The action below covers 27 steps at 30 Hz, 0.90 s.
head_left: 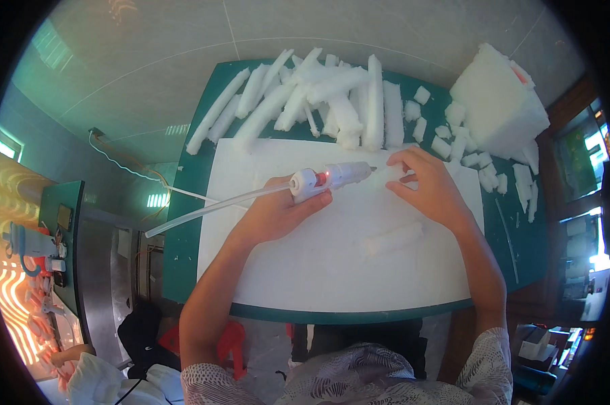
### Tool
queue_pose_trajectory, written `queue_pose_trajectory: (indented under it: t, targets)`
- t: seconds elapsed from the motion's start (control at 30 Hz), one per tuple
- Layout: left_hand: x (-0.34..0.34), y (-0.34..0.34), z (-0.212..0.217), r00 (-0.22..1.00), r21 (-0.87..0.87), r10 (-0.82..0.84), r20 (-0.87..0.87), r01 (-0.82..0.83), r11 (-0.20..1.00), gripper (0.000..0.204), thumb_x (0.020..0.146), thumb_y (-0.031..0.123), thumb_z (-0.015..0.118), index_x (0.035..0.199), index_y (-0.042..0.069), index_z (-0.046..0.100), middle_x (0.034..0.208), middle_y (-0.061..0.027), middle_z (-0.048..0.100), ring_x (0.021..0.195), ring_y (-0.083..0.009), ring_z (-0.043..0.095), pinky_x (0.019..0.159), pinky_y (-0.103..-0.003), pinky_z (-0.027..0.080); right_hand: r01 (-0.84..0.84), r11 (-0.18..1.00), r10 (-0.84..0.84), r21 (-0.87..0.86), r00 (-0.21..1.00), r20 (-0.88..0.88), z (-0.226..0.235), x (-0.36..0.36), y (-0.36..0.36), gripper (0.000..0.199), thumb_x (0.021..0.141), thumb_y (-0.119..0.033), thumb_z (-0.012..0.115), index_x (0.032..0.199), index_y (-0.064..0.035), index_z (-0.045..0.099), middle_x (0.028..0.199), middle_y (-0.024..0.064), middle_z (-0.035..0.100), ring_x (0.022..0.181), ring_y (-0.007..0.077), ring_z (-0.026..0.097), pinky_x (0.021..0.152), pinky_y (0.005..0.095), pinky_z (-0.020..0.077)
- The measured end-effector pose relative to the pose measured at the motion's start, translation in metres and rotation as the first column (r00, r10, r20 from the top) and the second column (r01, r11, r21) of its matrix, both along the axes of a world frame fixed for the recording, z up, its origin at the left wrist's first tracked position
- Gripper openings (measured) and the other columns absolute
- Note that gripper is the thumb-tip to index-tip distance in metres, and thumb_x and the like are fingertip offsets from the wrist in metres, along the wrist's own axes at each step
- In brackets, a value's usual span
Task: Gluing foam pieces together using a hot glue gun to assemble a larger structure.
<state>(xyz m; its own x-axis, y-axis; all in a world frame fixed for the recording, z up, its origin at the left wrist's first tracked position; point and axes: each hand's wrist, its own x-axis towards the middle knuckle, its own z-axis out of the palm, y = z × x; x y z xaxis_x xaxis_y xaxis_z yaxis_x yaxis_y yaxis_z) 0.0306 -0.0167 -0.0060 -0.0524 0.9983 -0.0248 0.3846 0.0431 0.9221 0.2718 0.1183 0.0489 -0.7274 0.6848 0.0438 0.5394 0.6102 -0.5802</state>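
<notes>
My left hand (278, 212) is closed around a white hot glue gun (342, 175). A long clear glue stick (210, 211) sticks out of its back end, and a small red light shows on its body. The nozzle points right, toward my right hand (423, 181). The curled thumb and fingers of that hand hold a small pale foam piece (390, 175) just beyond the nozzle; its outline blends into the white board (305, 270) underneath. Nearer to me on the board lies a white foam strip (394, 238).
Many white foam strips (271, 101) are heaped along the green table's (204, 111) far edge. Small foam chunks (458, 138) and a large foam block (497, 101) sit at the far right. A white cord (143, 177) runs from the wall. Another person's sleeve (92, 378) shows at lower left.
</notes>
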Motion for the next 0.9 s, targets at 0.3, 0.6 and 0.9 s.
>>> queue_pose_trajectory:
  t: [0.3, 0.6, 0.9]
  targets:
    - [0.000, 0.001, 0.001, 1.000, 0.010, 0.003, -0.003, -0.003, 1.000, 0.030, 0.093, 0.029, 0.068, 0.109, 0.004, 0.069, 0.088, -0.0048, 0.071, 0.059, -0.0081, 0.055, 0.051, -0.024, 0.048, 0.034, 0.998, -0.034, -0.043, 0.999, 0.012, -0.003, -0.005, -0.002, 0.032, 0.081, -0.003, 0.073, 0.112, -0.0046, 0.065, 0.100, 0.0079, 0.052, 0.091, 0.0189, 0.058, 0.081, 0.0296, 0.0566]
    - [-0.001, 0.000, 0.001, 1.000, -0.026, 0.007, 0.017, -0.007, 1.000, 0.037, 0.093, 0.035, 0.065, 0.106, 0.001, 0.065, 0.084, -0.0114, 0.065, 0.073, -0.0200, 0.058, 0.068, -0.033, 0.046, 0.091, 0.986, -0.105, -0.137, 0.990, -0.098, -0.012, -0.001, -0.002, 0.040, 0.081, -0.009, 0.076, 0.118, -0.0050, 0.062, 0.096, 0.0083, 0.055, 0.088, 0.0179, 0.060, 0.081, 0.0280, 0.0557]
    - [-0.002, 0.001, 0.001, 1.000, -0.048, 0.005, 0.017, -0.004, 0.999, 0.037, 0.093, 0.035, 0.065, 0.108, 0.001, 0.066, 0.086, -0.0120, 0.066, 0.075, -0.0206, 0.060, 0.069, -0.033, 0.047, 0.118, 0.969, -0.147, -0.218, 0.982, -0.121, -0.020, 0.002, -0.003, 0.033, 0.080, -0.007, 0.077, 0.110, -0.0043, 0.063, 0.095, 0.0091, 0.055, 0.083, 0.0164, 0.061, 0.077, 0.0265, 0.0561]
